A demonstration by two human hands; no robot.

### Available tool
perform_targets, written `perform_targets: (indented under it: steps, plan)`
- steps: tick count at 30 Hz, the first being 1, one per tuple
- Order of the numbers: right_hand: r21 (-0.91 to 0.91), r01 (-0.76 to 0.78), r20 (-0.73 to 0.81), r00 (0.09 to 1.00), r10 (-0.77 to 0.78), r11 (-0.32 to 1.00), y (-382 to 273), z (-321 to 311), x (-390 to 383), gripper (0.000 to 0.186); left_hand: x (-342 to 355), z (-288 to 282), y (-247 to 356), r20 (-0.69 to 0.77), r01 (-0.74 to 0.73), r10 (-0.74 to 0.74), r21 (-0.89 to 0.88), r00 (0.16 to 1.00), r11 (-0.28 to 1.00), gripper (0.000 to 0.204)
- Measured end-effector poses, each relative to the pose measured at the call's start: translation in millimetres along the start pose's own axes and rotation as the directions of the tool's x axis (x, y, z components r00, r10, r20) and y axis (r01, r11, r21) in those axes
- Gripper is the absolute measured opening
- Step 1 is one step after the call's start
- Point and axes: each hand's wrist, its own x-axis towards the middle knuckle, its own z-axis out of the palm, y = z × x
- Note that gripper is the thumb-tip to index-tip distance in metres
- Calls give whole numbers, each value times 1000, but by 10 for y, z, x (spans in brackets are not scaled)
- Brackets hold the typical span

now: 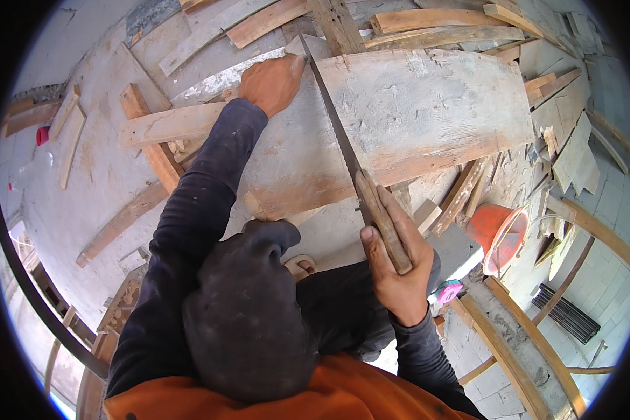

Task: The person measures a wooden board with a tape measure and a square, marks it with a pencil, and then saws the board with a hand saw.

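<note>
A wide, weathered wooden board (434,105) lies crosswise before me, coated with grey residue. Across it runs a hand saw (334,124), its long blade slanting from the near right to the far left. My right hand (402,262) is wrapped around the saw's wooden handle, close to my body on the near side of the board. At the far edge, my left hand (273,84) is closed over the board, its knuckles beside the blade's far end. Its fingertips are hidden. My dark-clothed knee is up against the board's near edge.
Loose planks (441,21) and offcuts lie along the far side. Crossed timbers (150,133) stand left of the board. An orange bucket (500,234) sits at right, near a pink roll (449,291) and a long wooden frame (504,343). Dark rods (565,313) lie farther right.
</note>
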Motion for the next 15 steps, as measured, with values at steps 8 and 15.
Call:
perform_targets:
  steps: [8, 15]
  plan:
    - [-38, 81, -38, 996, -83, 996, 52, 50, 37, 51, -7, 11, 9, -7, 0, -1, -32, 1000, 999, 50]
    - [7, 64, 54, 996, -64, 998, 44, 233, 630, 54, 2, -56, -20, 61, 5, -6, 14, 998, 1000, 51]
